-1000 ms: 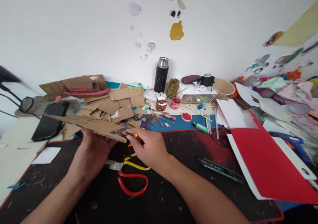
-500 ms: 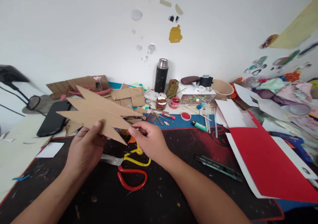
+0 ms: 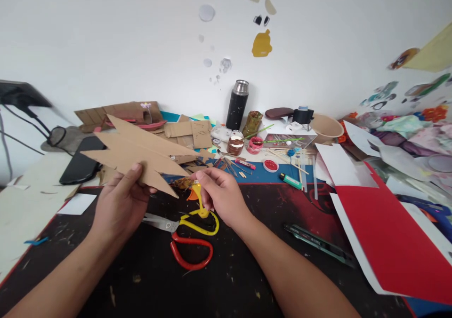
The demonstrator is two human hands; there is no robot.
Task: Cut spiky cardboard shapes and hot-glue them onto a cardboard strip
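My left hand point(image 3: 122, 195) grips a flat brown cardboard cutout point(image 3: 141, 153) with several jagged points, thumb on top and fingers beneath. Just off its right-hand tip is my right hand point(image 3: 224, 193), with thumb and fingers curled together; whether anything small is between them is hidden. Below the cutout lie scissors point(image 3: 173, 226) with one red and one yellow handle, blades pointing left and partly behind my left hand. A yellow and orange object point(image 3: 199, 200) shows beside my right fingers, partly covered.
A box cutter point(image 3: 318, 245) and a red sheet point(image 3: 395, 233) lie to the right. Farther back are a green lighter point(image 3: 290, 181), paint jars point(image 3: 235, 145), a black flask point(image 3: 238, 106) and cardboard scraps point(image 3: 187, 132). A black phone point(image 3: 82, 162) lies at the left.
My right hand has shifted right, away from the cutout's tip that it was touching. My left hand keeps hold of the cutout. The camera view has turned slightly left.
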